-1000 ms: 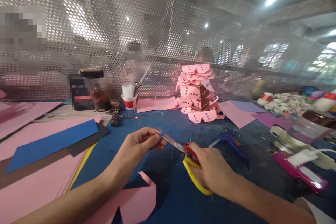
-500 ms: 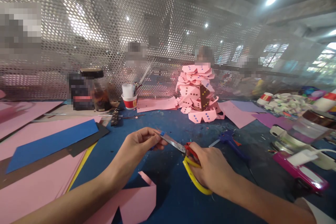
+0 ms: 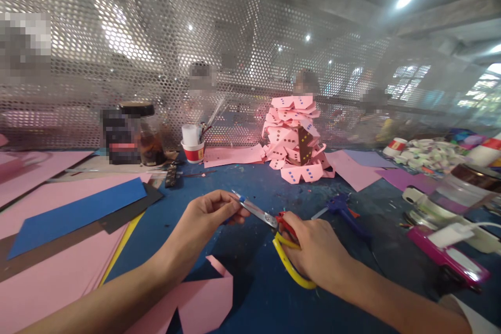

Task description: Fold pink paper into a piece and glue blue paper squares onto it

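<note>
My right hand point(image 3: 313, 245) grips a pair of scissors point(image 3: 260, 213) by its red and yellow handles, the blades pointing left. At the blade tips, my left hand point(image 3: 213, 211) is pinched closed. A small blue paper piece point(image 3: 242, 199) shows at the blades, and a bit of blue also peeks out under the left fingers; most of what they hold is hidden. Below the hands, a cut and folded pink paper piece point(image 3: 207, 297) lies on the blue table point(image 3: 258, 287), partly behind my left forearm.
Blue card point(image 3: 82, 214) lies over pink sheets point(image 3: 50, 292) at left. A stack of pink cut-outs point(image 3: 291, 138) with coloured dots stands behind. At right are a blue glue gun point(image 3: 346, 214), a magenta device point(image 3: 448, 258) and a jar point(image 3: 465, 188). A paper cup point(image 3: 193, 151) stands at the back.
The scissors' blades have shifted slightly, their tip now showing a little beyond my left fingers. Both hands stay almost where they were.
</note>
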Action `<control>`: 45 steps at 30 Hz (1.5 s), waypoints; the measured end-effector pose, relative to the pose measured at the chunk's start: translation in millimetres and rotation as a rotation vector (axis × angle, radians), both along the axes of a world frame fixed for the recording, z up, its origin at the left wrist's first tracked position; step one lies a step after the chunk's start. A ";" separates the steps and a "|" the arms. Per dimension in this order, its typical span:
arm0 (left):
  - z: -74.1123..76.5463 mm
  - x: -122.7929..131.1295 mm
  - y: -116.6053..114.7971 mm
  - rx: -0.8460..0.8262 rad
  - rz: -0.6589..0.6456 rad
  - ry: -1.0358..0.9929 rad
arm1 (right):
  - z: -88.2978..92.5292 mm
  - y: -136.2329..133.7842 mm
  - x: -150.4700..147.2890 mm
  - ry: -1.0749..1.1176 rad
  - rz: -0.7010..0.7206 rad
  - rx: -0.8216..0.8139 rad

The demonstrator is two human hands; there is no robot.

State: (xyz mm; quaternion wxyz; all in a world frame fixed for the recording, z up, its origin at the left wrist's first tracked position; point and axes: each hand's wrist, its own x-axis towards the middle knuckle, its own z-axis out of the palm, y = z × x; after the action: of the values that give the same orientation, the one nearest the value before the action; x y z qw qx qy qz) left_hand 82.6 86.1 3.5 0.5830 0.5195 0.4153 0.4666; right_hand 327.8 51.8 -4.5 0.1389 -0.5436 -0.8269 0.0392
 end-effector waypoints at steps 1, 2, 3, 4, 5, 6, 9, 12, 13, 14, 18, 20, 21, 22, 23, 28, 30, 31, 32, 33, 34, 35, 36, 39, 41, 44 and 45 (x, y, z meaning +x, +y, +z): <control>-0.1 -0.1 0.0 0.003 0.000 0.004 | -0.4 0.0 0.2 0.000 0.003 0.005; -0.1 0.0 -0.1 0.006 -0.001 0.009 | -0.7 0.0 0.3 -0.001 0.006 0.008; 0.1 0.0 -0.2 0.008 -0.002 0.011 | -0.9 0.1 0.3 -0.002 0.005 0.010; 0.3 0.1 -0.4 0.010 -0.004 0.012 | -0.9 0.2 0.1 -0.003 0.004 0.008; 0.4 0.2 -0.5 0.011 -0.007 0.011 | -0.9 0.5 -0.1 -0.003 0.001 0.002; 0.5 0.2 -0.7 0.010 -0.009 0.010 | -0.7 0.7 -0.3 -0.001 -0.003 -0.007; 0.0 -0.2 -0.8 -0.012 -0.014 0.009 | 0.0 1.5 -1.0 0.013 -0.017 -0.034; -1.1 -1.2 -0.9 -0.038 -0.022 0.015 | 0.1 2.2 -1.0 0.013 -0.036 -0.049; -1.3 -1.5 -1.0 -0.042 -0.025 0.019 | -0.1 2.5 -0.9 0.010 -0.041 -0.051; -1.3 -1.6 -1.3 -0.044 -0.027 0.022 | -0.5 2.8 -0.9 0.008 -0.044 -0.051; 1.0 -0.7 -2.4 -0.045 -0.019 0.036 | -3.0 3.4 -1.0 0.005 -0.048 -0.029; 2.5 0.1 -2.9 -0.043 -0.011 0.044 | -4.3 3.2 -1.2 0.002 -0.052 -0.017; 3.0 0.4 -3.1 -0.039 -0.008 0.046 | -4.8 3.0 -1.3 0.000 -0.053 -0.012; 3.2 0.5 -3.1 -0.034 -0.004 0.046 | -5.3 2.9 -1.3 -0.002 -0.051 -0.010; 3.3 0.5 -3.2 -0.031 -0.003 0.046 | -5.6 2.8 -1.1 -0.006 -0.049 -0.009; 2.2 -0.4 -3.1 -0.030 -0.010 0.047 | -4.0 1.8 0.7 -0.002 -0.036 -0.020; 2.7 -0.2 -3.3 -0.035 -0.003 0.029 | -1.2 0.7 1.2 0.032 -0.012 -0.031; 3.3 0.0 -3.4 -0.035 0.002 0.019 | 0.5 0.0 1.3 0.051 0.004 -0.032; 4.1 0.3 -3.6 -0.034 0.006 0.012 | 2.1 -0.6 1.3 0.067 0.017 -0.031; 4.9 0.6 -3.8 -0.031 0.010 0.008 | 3.6 -1.1 1.2 0.079 0.026 -0.030; 5.8 1.0 -4.0 -0.028 0.012 0.008 | 4.9 -1.5 1.1 0.086 0.031 -0.029; 6.7 1.2 -4.1 -0.022 0.015 0.008 | 5.9 -1.7 0.9 0.089 0.036 -0.032; 7.4 1.4 -4.3 -0.016 0.014 0.008 | 6.5 -1.9 0.9 0.091 0.043 -0.041; 8.5 1.6 -4.7 -0.004 0.003 0.003 | 6.4 -2.2 0.7 0.100 0.062 -0.056; 8.3 1.3 -5.0 0.002 -0.007 0.006 | 5.5 -2.6 0.5 0.097 0.060 -0.054; 7.1 0.7 -5.6 0.015 -0.015 0.012 | 4.5 -3.1 -0.5 0.074 0.045 -0.049; 6.6 0.5 -5.8 0.020 -0.018 0.008 | 4.4 -3.2 -1.0 0.067 0.041 -0.047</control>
State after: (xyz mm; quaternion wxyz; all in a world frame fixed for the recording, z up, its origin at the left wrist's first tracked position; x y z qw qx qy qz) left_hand 83.1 80.3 10.2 0.5804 0.5309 0.4084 0.4632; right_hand 326.9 48.6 -0.1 0.1528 -0.5280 -0.8316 0.0794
